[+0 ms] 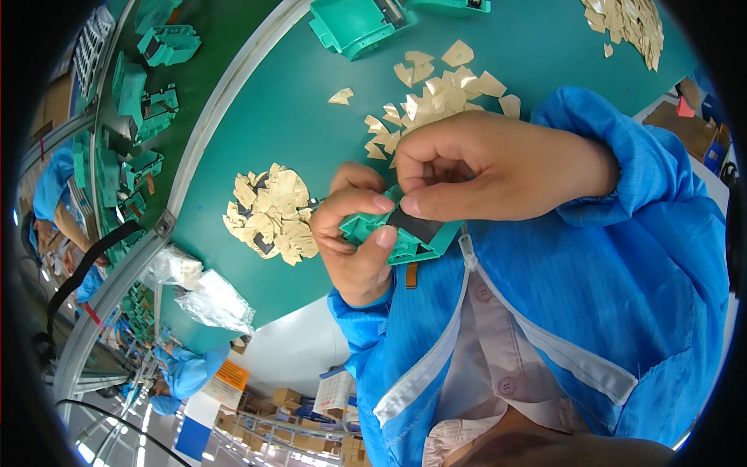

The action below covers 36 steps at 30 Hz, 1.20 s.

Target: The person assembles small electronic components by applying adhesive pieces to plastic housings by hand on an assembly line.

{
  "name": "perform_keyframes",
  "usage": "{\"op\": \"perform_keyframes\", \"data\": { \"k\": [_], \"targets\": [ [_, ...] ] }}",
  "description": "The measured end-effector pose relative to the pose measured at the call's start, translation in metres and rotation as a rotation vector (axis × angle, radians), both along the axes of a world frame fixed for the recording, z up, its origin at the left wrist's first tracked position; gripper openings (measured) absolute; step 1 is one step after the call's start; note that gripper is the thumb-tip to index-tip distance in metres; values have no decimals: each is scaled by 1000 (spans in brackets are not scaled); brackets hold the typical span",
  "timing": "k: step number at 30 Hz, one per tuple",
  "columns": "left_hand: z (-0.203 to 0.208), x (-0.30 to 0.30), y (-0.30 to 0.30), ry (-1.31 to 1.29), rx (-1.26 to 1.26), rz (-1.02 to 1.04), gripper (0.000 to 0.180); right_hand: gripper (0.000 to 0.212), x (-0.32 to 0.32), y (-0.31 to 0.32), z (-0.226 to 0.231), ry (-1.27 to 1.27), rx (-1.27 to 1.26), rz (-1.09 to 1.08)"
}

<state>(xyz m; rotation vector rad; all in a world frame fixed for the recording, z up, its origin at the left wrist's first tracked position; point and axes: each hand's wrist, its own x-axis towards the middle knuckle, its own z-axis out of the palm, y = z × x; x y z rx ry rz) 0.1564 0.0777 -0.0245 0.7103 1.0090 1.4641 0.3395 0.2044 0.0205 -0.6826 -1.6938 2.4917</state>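
Observation:
My left hand (354, 233) grips a green plastic housing (405, 251) from its left side, thumb and fingers on its edge. A dark flat panel (418, 226) lies in the housing, and a short brown ribbon cable (412, 275) hangs from its lower edge. From the right, my right hand (490, 167) reaches over the housing, its thumb and forefinger pressed together at the panel's upper end. Whatever sits between those fingertips is too small or hidden to make out. Just beyond my hands lies a loose pile of cream-coloured paper pieces (443, 97).
Another heap of cream pieces (272, 210) lies left, a third (629, 27) far right. Clear plastic bags (214, 300) rest near the table's left edge. Green housings (354, 27) stand at the back. Beyond a metal rail (226, 86), a green belt carries more housings (167, 45). Co-workers (187, 370) are farther left.

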Motion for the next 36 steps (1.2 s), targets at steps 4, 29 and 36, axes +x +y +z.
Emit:
{"op": "perform_keyframes", "data": {
  "k": [4,29,36],
  "targets": [
    [-7,6,1,-97,12,-8,27,15,4,-2,-4,6,-25,-20],
    [-16,20,10,-168,10,47,30,19,6,0,-13,-54,17,-86],
    [-19,20,10,-142,-7,66,30,17,8,0,-15,-55,25,-105]
  ]
}}
